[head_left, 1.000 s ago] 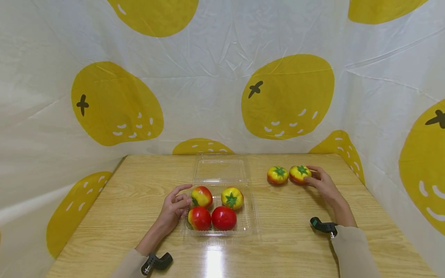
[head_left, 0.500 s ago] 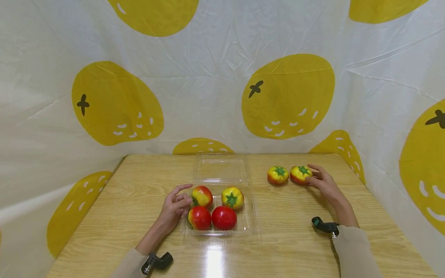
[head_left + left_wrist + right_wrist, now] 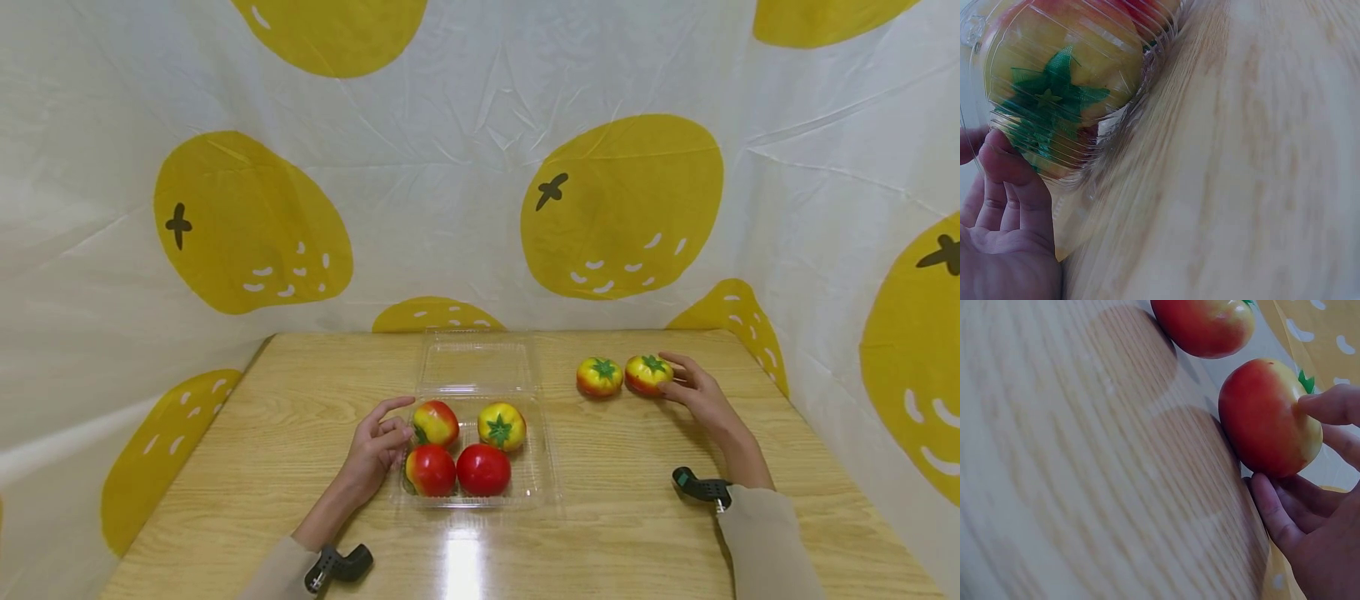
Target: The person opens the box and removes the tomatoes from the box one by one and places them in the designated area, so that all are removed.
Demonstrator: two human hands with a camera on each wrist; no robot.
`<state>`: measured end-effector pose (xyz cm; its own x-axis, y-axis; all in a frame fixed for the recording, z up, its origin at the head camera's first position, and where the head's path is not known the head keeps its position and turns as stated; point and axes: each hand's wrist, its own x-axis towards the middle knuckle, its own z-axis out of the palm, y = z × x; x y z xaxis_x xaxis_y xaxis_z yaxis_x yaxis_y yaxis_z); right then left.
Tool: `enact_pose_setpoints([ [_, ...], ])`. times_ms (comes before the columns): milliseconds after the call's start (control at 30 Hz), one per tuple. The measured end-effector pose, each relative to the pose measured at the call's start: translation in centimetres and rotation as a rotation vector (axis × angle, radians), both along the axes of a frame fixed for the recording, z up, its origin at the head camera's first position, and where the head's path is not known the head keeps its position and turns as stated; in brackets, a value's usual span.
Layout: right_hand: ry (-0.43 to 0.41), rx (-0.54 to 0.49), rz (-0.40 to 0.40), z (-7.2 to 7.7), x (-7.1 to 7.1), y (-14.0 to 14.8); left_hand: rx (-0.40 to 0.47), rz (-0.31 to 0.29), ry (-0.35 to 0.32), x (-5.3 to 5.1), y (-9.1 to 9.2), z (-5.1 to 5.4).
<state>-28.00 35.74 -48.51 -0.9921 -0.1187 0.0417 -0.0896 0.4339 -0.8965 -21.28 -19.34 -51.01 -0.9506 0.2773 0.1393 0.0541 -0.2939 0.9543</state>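
Observation:
My left hand (image 3: 372, 446) is at the left side of an open clear plastic clamshell container (image 3: 536, 467), pinching its rim between thumb and fingers. Several shiny red-and-yellow toy tomatoes sit inside, among them one with a green star-shaped calyx (image 3: 501, 428) facing up and an all-red one (image 3: 483, 471). At the back right, my right hand (image 3: 699, 398) grips another toy tomato (image 3: 648, 375) from its right side. In the right wrist view the thumb lies on one side of that tomato (image 3: 1266, 419) and fingertips on the other. It appears to rest on the table.
Just left of the gripped one stands one more toy tomato (image 3: 599, 377) on the wooden table (image 3: 322, 375). The container's lid (image 3: 476, 367) lies folded back toward the far edge. A white curtain (image 3: 435, 225) with yellow fruit prints surrounds the table at the back and sides.
Almost nothing differs. The right hand and the toy tomato at its fingers have shifted very slightly, while the left hand and container stay put.

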Motion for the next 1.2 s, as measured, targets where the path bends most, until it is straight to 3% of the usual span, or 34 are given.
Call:
enact_pose_setpoints([
  [600,0.046,0.055,0.012,0.22,0.58,0.20,0.016,0.000,-0.006,-0.02,-0.01,0.00],
  [1200,0.013,0.029,0.004,0.28,0.48,0.31,0.014,-0.003,-0.005,-0.06,-0.01,-0.03],
])
